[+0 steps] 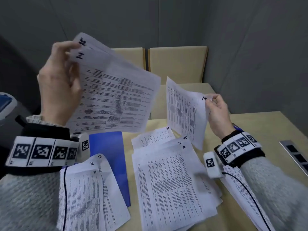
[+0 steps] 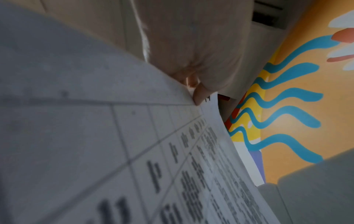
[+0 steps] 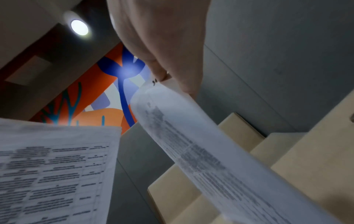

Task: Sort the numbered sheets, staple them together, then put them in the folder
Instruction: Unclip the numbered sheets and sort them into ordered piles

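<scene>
My left hand [image 1: 66, 67] is raised at the upper left and grips a few fanned sheets [image 1: 116, 90] marked 14 and 15; its thumb [image 2: 201, 94] presses their corner. To the right, my right hand [image 1: 215, 104] pinches the corner of a single sheet marked 19 [image 1: 183, 110], which hangs curled above the table; the wrist view shows it bent like a tube [image 3: 191, 136]. On the table a pile with 11, 12, 13 [image 1: 86, 194] lies at the near left, partly over a blue folder [image 1: 110, 157]. A larger pile showing 16, 18, 25, 24 [image 1: 170, 180] lies in the middle.
The beige table [image 1: 260, 124] ends at a grey wall, with two beige chair backs [image 1: 176, 62] behind it. A metal socket panel [image 1: 296, 155] is set in the table at the right. A grey and blue device [image 1: 6, 104] stands at the far left. More sheets [image 1: 241, 189] lie under my right forearm.
</scene>
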